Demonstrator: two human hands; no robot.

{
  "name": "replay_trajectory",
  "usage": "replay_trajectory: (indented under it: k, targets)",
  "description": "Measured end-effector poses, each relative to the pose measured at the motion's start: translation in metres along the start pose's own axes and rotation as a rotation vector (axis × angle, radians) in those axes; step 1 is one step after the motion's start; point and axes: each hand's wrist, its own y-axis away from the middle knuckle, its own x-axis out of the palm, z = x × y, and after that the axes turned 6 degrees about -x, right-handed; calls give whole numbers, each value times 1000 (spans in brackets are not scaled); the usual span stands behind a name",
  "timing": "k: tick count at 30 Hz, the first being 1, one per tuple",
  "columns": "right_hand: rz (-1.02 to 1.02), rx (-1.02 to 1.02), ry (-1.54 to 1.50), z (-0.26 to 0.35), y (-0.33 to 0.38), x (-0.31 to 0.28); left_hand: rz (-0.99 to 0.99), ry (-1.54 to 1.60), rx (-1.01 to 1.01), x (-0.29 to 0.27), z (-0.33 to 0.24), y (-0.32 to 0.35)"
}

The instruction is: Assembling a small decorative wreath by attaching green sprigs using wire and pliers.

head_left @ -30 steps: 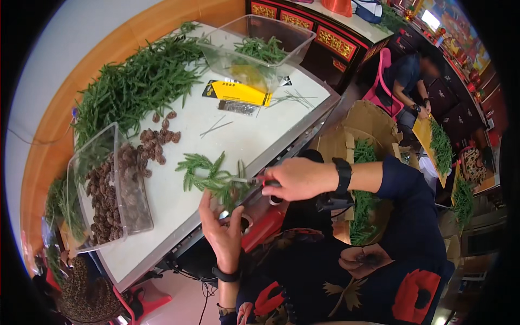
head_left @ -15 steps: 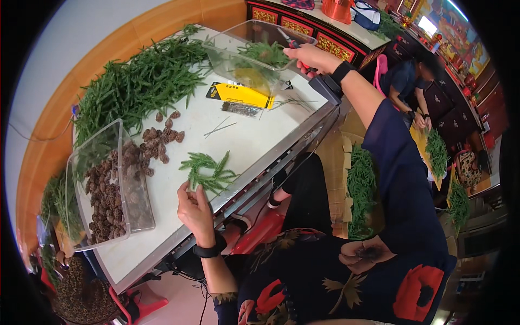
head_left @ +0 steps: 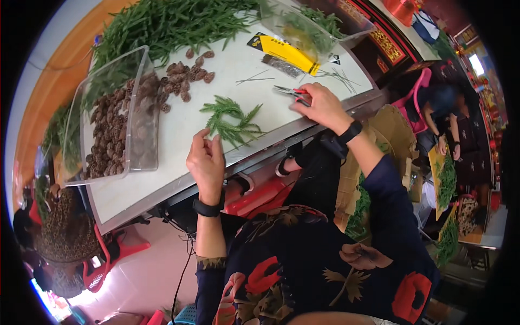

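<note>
On the white tabletop point(head_left: 179, 130) lies a small ring of green artificial pine sprigs point(head_left: 234, 130). My left hand point(head_left: 207, 165) rests by the table's near edge with fingers apart, the fingertips at the ring's left side; whether they touch it cannot be told. My right hand point(head_left: 326, 108) is closed around pliers point(head_left: 292, 93) with red and black handles, their metal jaws pointing left, above the table to the right of the ring. A few thin wires point(head_left: 255, 79) lie beyond the ring, and more wires point(head_left: 341, 78) are beside the yellow packet point(head_left: 286, 53).
At left, a clear plastic bin point(head_left: 128, 165) holds many pinecones point(head_left: 105, 135), with loose pinecones point(head_left: 181, 78) beside it. Green sprigs point(head_left: 173, 27) heap along the far side. Another clear bin point(head_left: 355, 37) stands at the far right. A co-worker point(head_left: 441, 108) works at right.
My right hand with the pliers has come back from the far bin toward the ring. The view has shifted, and my left hand stays beside the ring.
</note>
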Motion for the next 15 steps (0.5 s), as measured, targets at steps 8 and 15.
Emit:
replay_trajectory:
  k: [8,15]
  targets:
    - [-370,-35,181,6,-3,41,95,46,-121,-19,-17,-12]
    - [-456,-56,151,-5,-1,44,309,-371,204,3,-68,-77]
